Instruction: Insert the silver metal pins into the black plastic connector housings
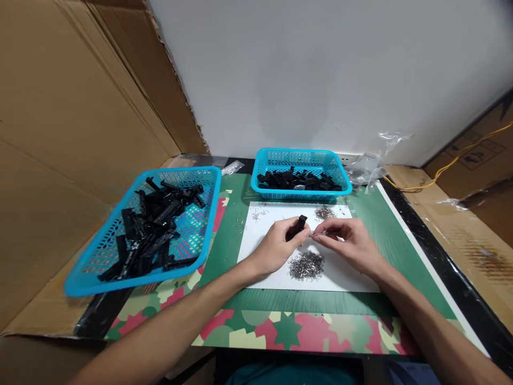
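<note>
My left hand [282, 243] is closed around a black plastic part [298, 226], whose upper end sticks out above the fingers. Close beside it, my right hand [347, 240] pinches a thin metal piece [320, 233] that points toward the left thumb. Whether its tip touches the black part I cannot tell. Both hands are over a white sheet [264, 278]. Just below them on the sheet lies a heap of small metal pieces [306, 266]. A smaller pile of metal bits [324, 213] lies behind the right hand.
A blue basket [212, 224] with long black parts stands at the left. Another blue basket [300, 195] holding smaller black parts is at the back. Clear plastic bags [365, 167] lie to its right. Cardboard [80, 107] walls the left side; a yellow cable [444, 170] runs at right.
</note>
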`<state>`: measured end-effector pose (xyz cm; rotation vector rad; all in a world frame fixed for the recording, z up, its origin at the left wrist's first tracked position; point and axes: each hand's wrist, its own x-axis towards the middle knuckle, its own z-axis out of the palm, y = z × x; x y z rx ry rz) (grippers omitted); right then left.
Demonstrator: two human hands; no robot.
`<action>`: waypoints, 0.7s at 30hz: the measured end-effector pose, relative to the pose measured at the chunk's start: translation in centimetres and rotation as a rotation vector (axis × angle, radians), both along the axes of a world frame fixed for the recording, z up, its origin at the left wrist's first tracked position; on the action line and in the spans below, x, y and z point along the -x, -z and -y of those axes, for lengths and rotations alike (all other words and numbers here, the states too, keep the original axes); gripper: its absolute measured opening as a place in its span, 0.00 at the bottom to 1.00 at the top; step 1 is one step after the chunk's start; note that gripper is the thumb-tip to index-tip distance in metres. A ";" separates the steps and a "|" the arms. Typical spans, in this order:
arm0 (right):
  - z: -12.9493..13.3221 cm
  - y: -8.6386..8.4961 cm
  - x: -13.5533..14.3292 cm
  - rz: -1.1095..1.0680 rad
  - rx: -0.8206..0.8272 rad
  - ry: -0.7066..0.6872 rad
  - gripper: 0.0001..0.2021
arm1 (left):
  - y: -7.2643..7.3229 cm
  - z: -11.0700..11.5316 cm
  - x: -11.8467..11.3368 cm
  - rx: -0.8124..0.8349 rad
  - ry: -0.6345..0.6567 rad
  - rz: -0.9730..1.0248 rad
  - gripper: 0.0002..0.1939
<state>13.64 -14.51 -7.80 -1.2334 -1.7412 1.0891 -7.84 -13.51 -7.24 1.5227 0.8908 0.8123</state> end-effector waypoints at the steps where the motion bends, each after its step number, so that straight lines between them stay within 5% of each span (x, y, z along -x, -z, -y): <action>1: 0.0 0.0 0.1 0.003 -0.015 0.004 0.11 | 0.0 0.0 0.0 -0.014 0.002 -0.008 0.17; 13: -0.2 -0.2 -0.8 -0.050 -0.186 0.244 0.07 | 0.1 -0.7 0.4 -0.082 0.101 0.031 0.15; 21: -0.6 -1.0 -1.3 -0.069 -0.024 0.265 0.10 | 0.2 -0.5 1.1 -0.349 0.131 -0.442 0.23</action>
